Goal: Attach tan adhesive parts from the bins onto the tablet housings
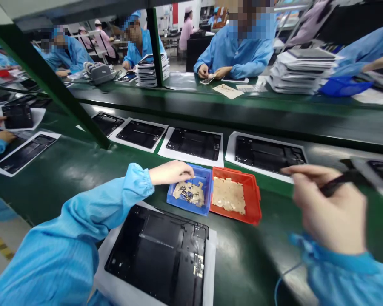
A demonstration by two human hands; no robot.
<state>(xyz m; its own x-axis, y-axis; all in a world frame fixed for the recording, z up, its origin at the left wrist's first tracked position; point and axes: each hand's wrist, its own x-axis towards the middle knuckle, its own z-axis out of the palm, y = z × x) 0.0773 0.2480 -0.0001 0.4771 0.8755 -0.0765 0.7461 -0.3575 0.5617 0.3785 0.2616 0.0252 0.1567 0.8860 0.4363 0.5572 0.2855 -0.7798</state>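
My left hand reaches over the blue tray, fingertips pinched together. Whatever sits in that pinch is too small to make out. Paper-coloured scraps and thin black strips lie in this tray. Beside it, touching, stands a red tray with tan pieces. My right hand is raised at the right, closed around a slim dark tool; motion blurs it, and its tip cannot be seen. Closest to me, a black tablet housing lies on a white sheet, partly behind my left sleeve.
A row of similar housings on white sheets runs along the bench's far side. A green post slants up at the left. Across the bench a co-worker handles a small sheet beside a stack. A blue cord trails below my right wrist.
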